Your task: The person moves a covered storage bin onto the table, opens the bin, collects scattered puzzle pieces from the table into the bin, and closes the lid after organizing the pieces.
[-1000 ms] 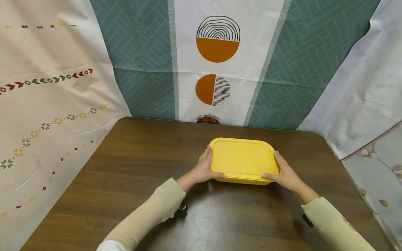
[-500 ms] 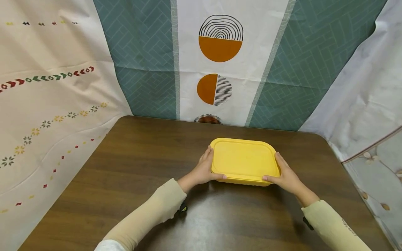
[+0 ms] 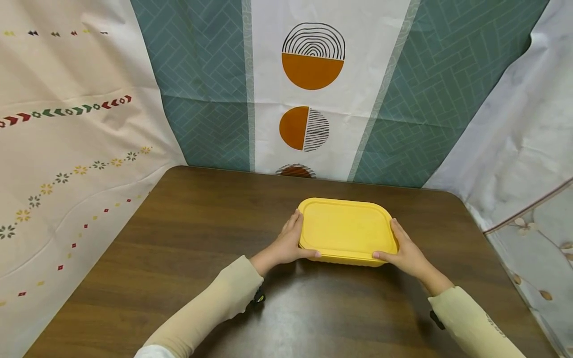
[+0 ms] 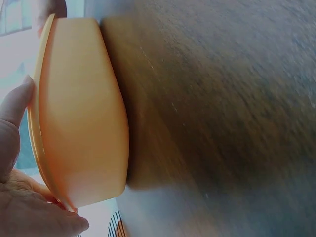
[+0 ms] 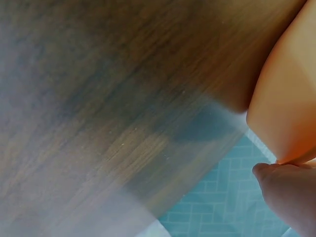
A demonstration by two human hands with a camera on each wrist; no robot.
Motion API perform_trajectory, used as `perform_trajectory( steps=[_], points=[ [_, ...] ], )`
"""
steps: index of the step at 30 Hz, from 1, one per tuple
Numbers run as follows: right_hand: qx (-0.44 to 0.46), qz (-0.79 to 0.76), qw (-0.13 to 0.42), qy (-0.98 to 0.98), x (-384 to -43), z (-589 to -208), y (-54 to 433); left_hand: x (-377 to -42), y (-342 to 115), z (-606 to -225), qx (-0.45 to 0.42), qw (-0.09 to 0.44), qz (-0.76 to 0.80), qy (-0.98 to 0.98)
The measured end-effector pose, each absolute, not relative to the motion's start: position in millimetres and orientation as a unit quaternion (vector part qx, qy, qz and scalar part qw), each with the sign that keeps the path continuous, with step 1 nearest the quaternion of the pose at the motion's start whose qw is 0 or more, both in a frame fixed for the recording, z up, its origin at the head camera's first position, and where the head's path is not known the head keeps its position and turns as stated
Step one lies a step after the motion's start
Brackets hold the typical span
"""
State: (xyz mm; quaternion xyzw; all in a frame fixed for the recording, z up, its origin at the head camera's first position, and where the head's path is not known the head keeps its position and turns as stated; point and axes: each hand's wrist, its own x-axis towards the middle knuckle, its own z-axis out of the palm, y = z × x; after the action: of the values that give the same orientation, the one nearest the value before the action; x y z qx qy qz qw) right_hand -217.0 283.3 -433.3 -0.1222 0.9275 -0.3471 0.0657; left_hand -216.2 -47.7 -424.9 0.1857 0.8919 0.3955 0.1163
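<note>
A yellow plastic food container with a lid (image 3: pixel 346 226) sits on the brown table, its long side facing me. At its left end my left hand (image 3: pixel 288 242) grips the lid's rim, thumb along the front edge and fingers along the side. My right hand (image 3: pixel 407 251) holds the opposite end in the same way, thumb on the front right corner. In the left wrist view the container's wall (image 4: pixel 84 113) stands beside the tabletop, with the thumb (image 4: pixel 19 101) against the lid's edge. The right wrist view has part of the container (image 5: pixel 289 94) and a fingertip (image 5: pixel 266 173) at its rim.
The wooden table (image 3: pixel 188 223) reaches back to a teal and white patterned cloth (image 3: pixel 206 99). Printed light cloths hang at the left (image 3: pixel 80 149) and right (image 3: pixel 528 139) edges. Small dark devices sit under both wrists.
</note>
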Motion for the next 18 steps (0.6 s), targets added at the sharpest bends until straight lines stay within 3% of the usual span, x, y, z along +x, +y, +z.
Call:
perform_trajectory(
  steps=[14,18],
  points=[
    [-0.13,-0.32,0.067,0.936,-220.2,-427.4,284.3,-224.8,-48.7,-425.3,0.193,0.125,0.402,0.886],
    [-0.14,-0.294,0.043,0.944,-215.9,-426.1,285.6,-222.6,-54.7,-419.7,0.186,0.112,0.399,0.891]
  ],
)
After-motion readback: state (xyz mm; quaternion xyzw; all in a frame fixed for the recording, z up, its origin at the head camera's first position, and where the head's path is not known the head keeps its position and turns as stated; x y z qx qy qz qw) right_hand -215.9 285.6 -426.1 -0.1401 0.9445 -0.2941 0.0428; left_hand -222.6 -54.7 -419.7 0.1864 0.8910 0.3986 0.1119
